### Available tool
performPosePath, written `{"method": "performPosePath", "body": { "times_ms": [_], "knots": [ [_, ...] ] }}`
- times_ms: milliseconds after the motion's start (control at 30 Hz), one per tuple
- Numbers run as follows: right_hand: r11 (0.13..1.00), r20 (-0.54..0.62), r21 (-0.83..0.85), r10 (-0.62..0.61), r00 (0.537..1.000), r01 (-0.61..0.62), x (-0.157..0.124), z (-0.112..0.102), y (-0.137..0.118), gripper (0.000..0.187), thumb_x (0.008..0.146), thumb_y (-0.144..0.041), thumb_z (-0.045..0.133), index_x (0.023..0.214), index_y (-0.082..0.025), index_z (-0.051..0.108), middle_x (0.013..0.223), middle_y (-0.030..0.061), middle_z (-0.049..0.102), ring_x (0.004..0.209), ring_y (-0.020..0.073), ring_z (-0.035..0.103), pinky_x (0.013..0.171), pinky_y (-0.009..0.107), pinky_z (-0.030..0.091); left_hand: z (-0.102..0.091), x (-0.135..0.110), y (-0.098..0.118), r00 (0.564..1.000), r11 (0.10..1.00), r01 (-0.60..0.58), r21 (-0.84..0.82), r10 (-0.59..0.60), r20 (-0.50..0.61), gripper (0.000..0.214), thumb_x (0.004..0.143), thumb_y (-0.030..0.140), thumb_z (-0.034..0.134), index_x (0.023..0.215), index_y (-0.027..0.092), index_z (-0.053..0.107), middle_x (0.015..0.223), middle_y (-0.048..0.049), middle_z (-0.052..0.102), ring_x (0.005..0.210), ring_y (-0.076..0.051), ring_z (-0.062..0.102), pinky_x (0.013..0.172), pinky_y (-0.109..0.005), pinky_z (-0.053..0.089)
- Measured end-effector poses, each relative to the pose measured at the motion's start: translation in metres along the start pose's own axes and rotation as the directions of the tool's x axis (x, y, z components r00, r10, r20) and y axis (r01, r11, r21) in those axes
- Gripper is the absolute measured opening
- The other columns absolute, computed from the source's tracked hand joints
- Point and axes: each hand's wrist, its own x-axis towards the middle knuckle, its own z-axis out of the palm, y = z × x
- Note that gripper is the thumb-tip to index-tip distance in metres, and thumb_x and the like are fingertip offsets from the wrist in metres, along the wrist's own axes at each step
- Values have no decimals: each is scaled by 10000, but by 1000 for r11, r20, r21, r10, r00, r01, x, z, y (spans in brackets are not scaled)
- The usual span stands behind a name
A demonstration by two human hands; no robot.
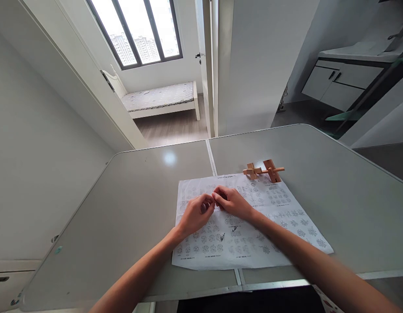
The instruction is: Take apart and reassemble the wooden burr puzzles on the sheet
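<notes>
My left hand (pixel 195 214) and my right hand (pixel 232 202) meet fingertip to fingertip above a printed instruction sheet (pixel 286 217) on the grey table (pixel 129 217). Both hands have their fingers curled and pinched together at the meeting point. What they pinch is hidden between the fingertips. A wooden puzzle assembly (pixel 263 170) of crossed light-brown sticks lies at the sheet's far right corner, apart from both hands.
The table is made of two panels joined by a seam (pixel 212 160). Beyond it are a doorway, a bed (pixel 159 99) under a window, and white cabinets (pixel 338 82) at the right. A wall runs along the left.
</notes>
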Motion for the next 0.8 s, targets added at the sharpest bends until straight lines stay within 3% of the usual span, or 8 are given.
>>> {"method": "performPosePath", "body": {
  "times_ms": [533,800],
  "knots": [
    [1000,2,25,12,1000,-12,0,-1,-4,258,1019,-377,508,832,-220,590,595,-37,620,554,150,564,595,278,433,0,0,-1,1000,1000,3,-1,-3,4,145,973,280,556,928,191,662,740,13,658,600,-98,508,579,-213,430],
    [989,-2,142,38,999,-37,0,-1,-4,316,1006,-463,564,808,-220,603,565,-44,600,508,132,504,536,262,409,0,0,-2,1000,1000,-3,-12,3,2,129,970,265,555,923,194,652,739,13,667,598,-99,517,580,-213,430]
  ]
}}
